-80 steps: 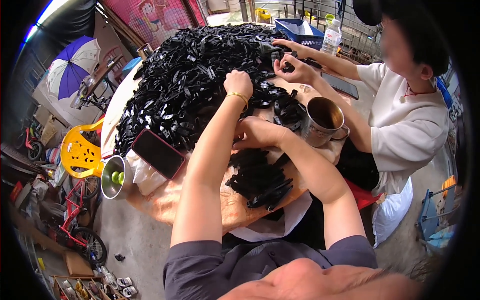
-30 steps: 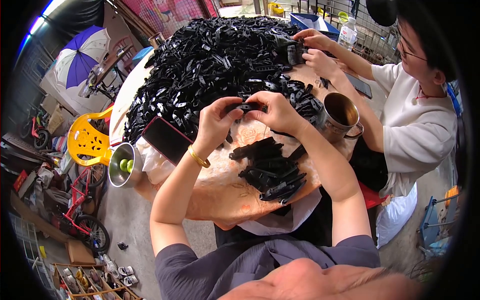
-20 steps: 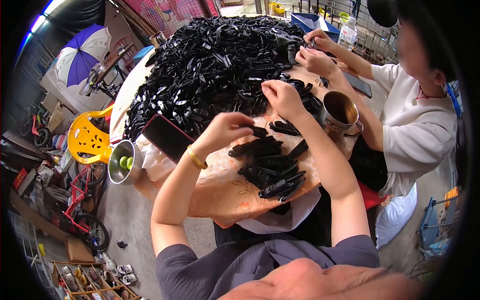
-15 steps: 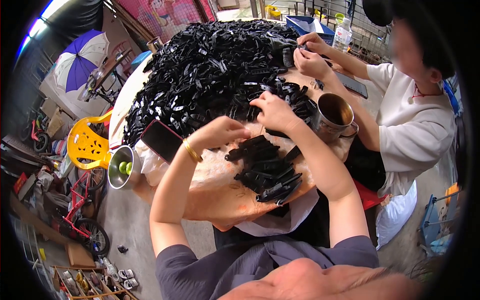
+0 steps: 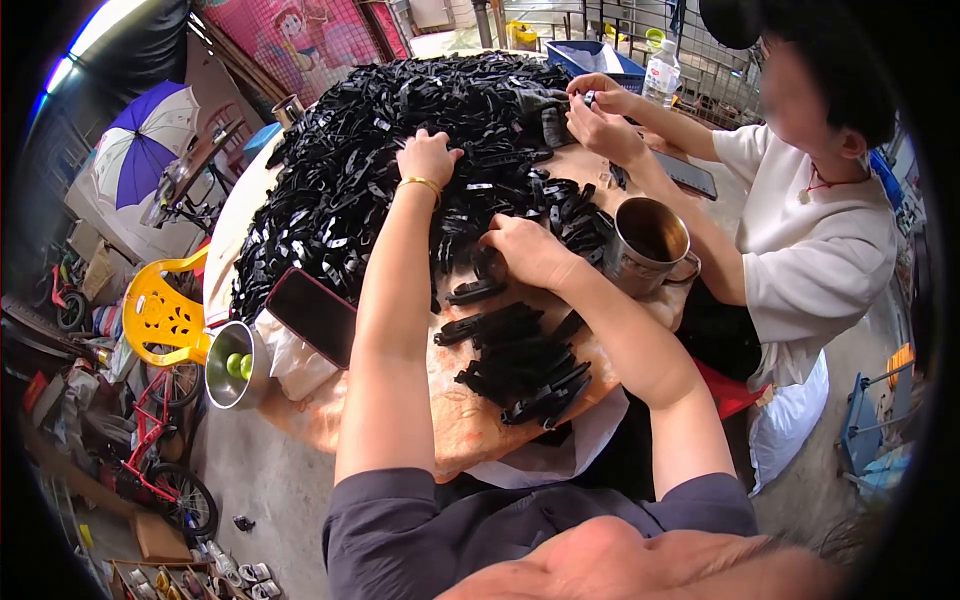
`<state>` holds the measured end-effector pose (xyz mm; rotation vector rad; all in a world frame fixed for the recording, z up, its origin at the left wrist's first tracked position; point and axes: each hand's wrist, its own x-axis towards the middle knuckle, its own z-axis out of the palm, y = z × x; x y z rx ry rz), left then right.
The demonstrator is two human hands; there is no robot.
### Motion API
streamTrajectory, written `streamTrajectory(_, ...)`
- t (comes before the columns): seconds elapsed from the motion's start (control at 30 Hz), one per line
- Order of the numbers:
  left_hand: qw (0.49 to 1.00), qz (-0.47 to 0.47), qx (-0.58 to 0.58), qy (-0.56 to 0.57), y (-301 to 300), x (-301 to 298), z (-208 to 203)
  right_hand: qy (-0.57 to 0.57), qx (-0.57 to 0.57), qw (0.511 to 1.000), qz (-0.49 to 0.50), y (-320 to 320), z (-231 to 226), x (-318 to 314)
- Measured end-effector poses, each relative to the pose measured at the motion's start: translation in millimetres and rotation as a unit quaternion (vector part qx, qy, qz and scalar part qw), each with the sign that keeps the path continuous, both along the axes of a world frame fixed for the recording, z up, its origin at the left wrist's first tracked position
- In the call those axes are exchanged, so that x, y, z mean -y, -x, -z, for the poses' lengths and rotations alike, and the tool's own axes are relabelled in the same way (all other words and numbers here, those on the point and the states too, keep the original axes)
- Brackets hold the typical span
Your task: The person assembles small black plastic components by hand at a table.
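A big heap of small black strap-like pieces (image 5: 340,150) covers the far part of the table. My left hand (image 5: 428,160), with a gold bangle at the wrist, reaches onto the heap's middle. Its thumb stands apart from the bent fingers, whose tips are partly hidden. At the near edge of the heap, my right hand (image 5: 530,250) is closed, its fingers pinched at a black strap-like piece (image 5: 488,264) that is partly hidden. Just in front of it lies a neater stack of the black pieces (image 5: 515,360).
A metal mug (image 5: 645,245) stands beside my right forearm. A phone (image 5: 312,317) lies left of my left forearm, near a steel bowl (image 5: 237,365) with green fruit. At the right, a co-worker's hands (image 5: 605,120) hold a small piece. A yellow chair (image 5: 165,310) stands left of the table.
My left hand has moved forward from beside the right hand onto the heap. My right hand stays near the heap's edge. The whole view has shifted slightly.
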<state>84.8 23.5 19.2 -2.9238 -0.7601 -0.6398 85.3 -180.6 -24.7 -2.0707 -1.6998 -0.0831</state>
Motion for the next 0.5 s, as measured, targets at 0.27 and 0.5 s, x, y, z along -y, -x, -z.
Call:
streamTrajectory(0.27, 0.987, 0.129, 0.070, 0.057, 47.7, -6.4, 8.8, -0.061, 0.026, 0.998, -0.005, -0.4, 0.8, -0.2)
streamTrajectory(0.5, 0.975, 0.085, 0.203, 0.023, 134.8, 44.4, 8.3, -0.285, -0.143, 0.945, -0.071, 13.4, -13.7, -4.6)
